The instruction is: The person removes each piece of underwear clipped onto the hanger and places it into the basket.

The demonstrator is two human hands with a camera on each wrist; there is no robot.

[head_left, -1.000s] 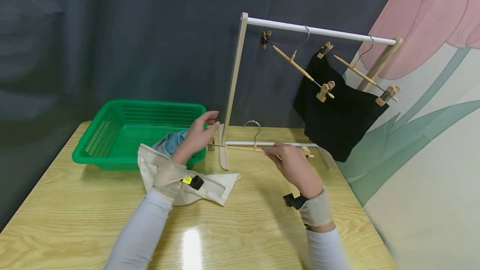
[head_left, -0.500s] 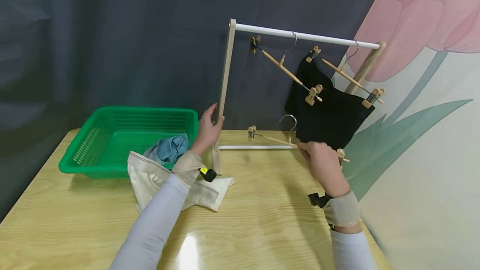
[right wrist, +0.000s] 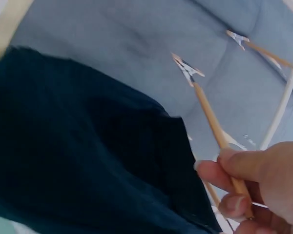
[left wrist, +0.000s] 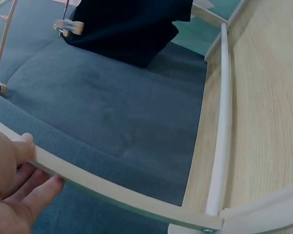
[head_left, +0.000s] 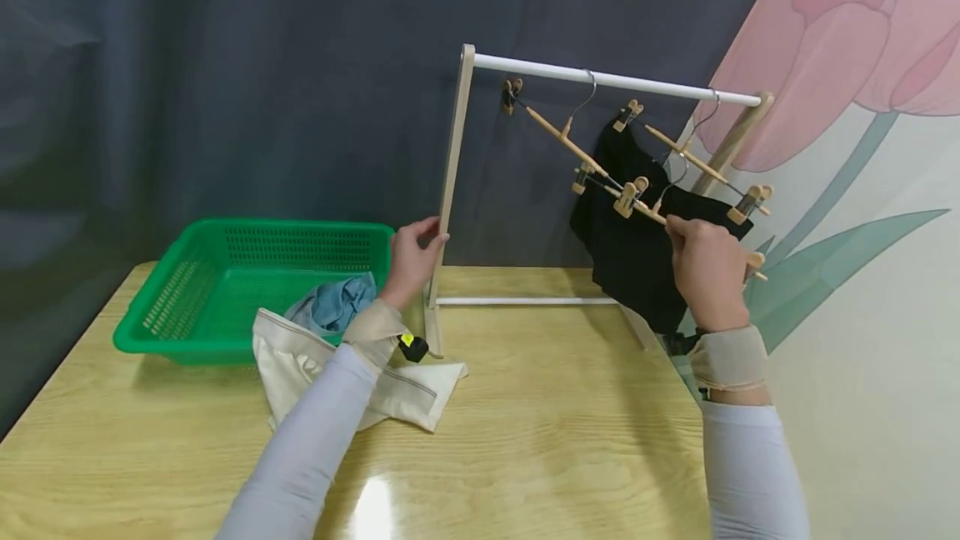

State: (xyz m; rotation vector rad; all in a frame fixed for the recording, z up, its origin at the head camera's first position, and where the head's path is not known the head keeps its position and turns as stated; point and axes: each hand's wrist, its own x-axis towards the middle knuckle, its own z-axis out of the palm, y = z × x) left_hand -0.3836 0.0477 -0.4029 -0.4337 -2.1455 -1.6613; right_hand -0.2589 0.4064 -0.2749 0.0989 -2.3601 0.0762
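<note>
My left hand [head_left: 414, 261] holds the left wooden post [head_left: 454, 140] of a small clothes rack, its thumb and fingers on either side of the post [left wrist: 102, 184] in the left wrist view. My right hand [head_left: 708, 269] grips the wooden bar of a clip hanger [right wrist: 207, 109], raised in front of the rack with its metal hook upward. Behind it, a black garment [head_left: 637, 265] hangs by the clips of another hanger [head_left: 693, 158] at the rail's right end. A bare clip hanger [head_left: 564, 138] hangs from the white rail [head_left: 540, 68], left of the garment.
A green plastic basket [head_left: 187, 344] stands on the wooden table [head_left: 540, 423] at left, with a crumpled blue cloth [head_left: 337, 302] inside. Cream fabric [head_left: 408, 394] with a zip-like seam drapes from its rim onto the table, under my left forearm. A painted wall rises at right.
My right hand has lifted the hanger from low at the rack's bottom bar up and right, before the black garment. My left hand has moved from above the cream fabric to the post.
</note>
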